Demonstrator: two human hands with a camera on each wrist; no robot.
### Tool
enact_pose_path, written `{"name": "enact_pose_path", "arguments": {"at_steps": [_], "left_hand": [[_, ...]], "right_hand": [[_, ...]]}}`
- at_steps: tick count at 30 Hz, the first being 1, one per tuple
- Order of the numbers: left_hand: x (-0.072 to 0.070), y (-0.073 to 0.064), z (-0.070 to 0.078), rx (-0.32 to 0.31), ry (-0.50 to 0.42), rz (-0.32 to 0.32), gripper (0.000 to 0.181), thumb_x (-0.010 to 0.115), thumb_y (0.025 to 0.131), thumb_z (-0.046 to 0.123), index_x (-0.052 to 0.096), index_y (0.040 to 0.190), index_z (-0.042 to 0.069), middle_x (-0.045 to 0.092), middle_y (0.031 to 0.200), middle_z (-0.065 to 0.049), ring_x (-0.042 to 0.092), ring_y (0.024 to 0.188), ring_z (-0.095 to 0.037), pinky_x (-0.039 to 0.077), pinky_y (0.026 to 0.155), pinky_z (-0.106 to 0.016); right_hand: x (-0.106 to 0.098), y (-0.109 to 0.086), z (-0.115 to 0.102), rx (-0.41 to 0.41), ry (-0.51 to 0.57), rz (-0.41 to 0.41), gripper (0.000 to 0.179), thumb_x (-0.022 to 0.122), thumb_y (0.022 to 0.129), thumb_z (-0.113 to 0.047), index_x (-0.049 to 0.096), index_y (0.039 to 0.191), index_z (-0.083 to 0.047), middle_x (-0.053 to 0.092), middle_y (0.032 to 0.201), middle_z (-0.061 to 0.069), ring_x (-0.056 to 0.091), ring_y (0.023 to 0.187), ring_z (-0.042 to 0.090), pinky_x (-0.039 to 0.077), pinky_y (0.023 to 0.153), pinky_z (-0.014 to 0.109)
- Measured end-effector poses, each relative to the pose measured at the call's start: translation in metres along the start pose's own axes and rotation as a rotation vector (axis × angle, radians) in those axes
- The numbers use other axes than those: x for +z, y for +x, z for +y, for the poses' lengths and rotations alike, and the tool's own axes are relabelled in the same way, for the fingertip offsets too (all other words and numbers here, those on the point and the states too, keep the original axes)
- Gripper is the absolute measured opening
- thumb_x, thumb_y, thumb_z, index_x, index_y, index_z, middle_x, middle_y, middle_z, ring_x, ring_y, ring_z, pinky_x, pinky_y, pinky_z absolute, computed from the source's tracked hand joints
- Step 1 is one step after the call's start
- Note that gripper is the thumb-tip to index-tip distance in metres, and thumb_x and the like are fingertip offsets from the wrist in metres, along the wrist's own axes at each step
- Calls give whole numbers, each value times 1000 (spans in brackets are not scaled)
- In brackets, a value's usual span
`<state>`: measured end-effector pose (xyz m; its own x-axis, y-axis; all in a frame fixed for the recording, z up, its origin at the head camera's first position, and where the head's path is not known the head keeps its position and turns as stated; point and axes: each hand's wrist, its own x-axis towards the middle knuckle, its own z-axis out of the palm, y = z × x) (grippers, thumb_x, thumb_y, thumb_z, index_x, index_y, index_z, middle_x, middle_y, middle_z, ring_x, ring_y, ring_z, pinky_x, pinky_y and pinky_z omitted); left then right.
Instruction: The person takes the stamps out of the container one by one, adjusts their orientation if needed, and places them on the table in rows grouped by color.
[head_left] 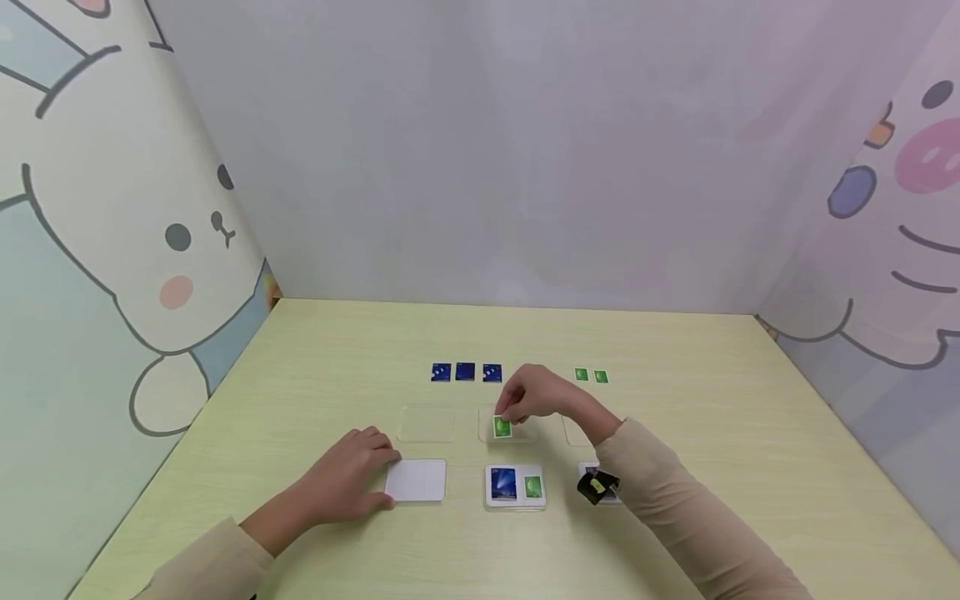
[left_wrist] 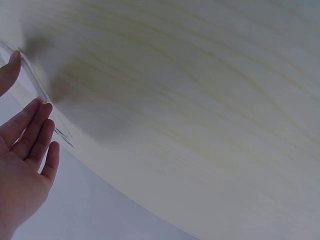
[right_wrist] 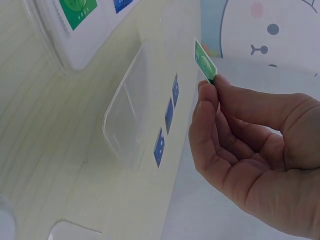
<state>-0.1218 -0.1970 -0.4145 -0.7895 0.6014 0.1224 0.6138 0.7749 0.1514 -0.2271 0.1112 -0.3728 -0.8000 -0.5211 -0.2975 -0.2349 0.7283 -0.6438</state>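
Observation:
My right hand pinches a small green stamp by its edge between thumb and fingertips. It holds the stamp above the middle clear plastic cover, clearly raised in the right wrist view. My left hand lies at the left side of a blank white card. Its thumb and fairly straight fingers touch that card's edge, as the left wrist view also shows. Right of the blank card is a white card bearing a large blue stamp and a smaller green stamp.
Three blue stamps lie in a row toward the back of the table. Two green stamps sit farther right. Another clear cover is at left, a third under my right forearm. A partly hidden card is below it.

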Motion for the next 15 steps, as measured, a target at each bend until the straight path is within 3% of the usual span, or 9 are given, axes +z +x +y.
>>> {"name": "enact_pose_path", "arguments": {"at_steps": [15], "left_hand": [[-1,0,0,12,3,2,46,83,72,36,72,106,6,69,102,-1,58,97,-18,48,86,-39]], "right_hand": [[-5,0,6,0,15,-2,7,71,87,-5,76,92,-5,73,83,7,65,70,10,59,74,30]]}}
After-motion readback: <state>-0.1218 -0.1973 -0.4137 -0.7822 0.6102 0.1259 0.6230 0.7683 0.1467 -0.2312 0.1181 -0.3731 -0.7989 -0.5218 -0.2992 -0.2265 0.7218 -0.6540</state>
